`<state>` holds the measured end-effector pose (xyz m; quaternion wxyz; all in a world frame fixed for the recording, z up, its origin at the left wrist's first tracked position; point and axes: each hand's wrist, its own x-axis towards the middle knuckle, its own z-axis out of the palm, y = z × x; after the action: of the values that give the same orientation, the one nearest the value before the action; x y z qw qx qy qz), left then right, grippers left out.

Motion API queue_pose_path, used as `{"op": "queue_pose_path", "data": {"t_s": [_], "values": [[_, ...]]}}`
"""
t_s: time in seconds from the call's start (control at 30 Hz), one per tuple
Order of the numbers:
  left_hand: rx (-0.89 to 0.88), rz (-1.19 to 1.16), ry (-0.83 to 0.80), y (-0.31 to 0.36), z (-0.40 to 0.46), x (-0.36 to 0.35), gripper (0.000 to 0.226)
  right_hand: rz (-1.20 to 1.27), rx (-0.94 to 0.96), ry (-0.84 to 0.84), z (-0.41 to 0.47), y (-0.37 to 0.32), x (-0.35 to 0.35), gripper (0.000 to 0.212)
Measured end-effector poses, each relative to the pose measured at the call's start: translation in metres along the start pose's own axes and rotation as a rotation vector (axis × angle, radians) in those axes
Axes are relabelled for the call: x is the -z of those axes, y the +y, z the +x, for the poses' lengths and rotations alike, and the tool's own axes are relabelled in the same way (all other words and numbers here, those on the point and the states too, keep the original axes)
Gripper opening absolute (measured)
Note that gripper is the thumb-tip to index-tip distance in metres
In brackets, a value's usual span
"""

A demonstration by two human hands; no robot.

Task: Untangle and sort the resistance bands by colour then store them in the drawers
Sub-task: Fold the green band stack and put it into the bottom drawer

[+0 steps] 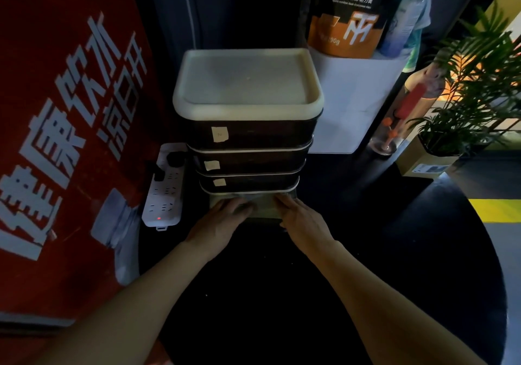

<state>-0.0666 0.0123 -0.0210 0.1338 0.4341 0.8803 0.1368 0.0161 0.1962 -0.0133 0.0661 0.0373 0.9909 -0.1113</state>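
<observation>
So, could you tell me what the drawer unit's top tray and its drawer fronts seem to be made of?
The top tray looks like matte white moulded plastic, with rounded corners and a thick raised rim. The drawer fronts seem to be dark, smoky, glossy plastic, possibly translucent; dim light leaves that open. Their small labels look like paper.

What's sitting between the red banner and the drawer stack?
In the head view, a white power strip lies between the red banner and the drawer stack, two black plugs in it.
</observation>
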Motion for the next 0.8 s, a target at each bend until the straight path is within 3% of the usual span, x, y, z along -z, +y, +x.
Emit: {"op": "queue_pose_path", "data": {"t_s": [0.3, 0.57, 0.8], "values": [[0.072, 0.207, -0.061, 0.002, 0.009, 0.002, 0.05, -0.033, -0.026, 0.047, 0.005, 0.006, -0.003, 0.06], [0.121, 0.289, 0.011, 0.014, 0.012, -0.002, 0.055, -0.101, -0.042, 0.084, 0.009, 0.003, -0.007, 0.047], [0.062, 0.273, 0.252, 0.007, 0.004, -0.01, 0.055, 0.015, -0.049, 0.167, 0.01, 0.012, -0.011, 0.041]]}}
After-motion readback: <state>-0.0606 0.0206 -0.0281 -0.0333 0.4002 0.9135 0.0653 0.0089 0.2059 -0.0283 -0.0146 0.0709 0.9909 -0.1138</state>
